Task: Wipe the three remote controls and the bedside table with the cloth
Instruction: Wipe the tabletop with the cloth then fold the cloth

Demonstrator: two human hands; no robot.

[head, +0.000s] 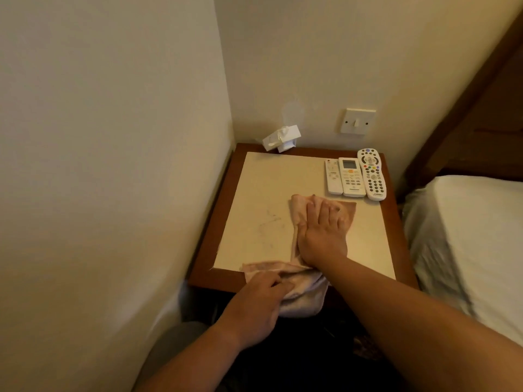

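Observation:
A pale pink cloth (300, 213) lies across the cream top of the bedside table (260, 193) and hangs over its front edge. My right hand (322, 233) presses flat on the cloth, fingers spread. My left hand (254, 304) grips the cloth's hanging end at the table's front edge. Three remote controls lie side by side at the back right: a slim white one (333, 176), a white one with a display (351, 177), and a rounded one with coloured buttons (372, 174).
A white tissue box (281, 138) leans in the table's back left corner against the wall. A wall switch (357, 121) sits above the remotes. A bed with white sheets (467, 236) is close on the right; a wall bounds the left.

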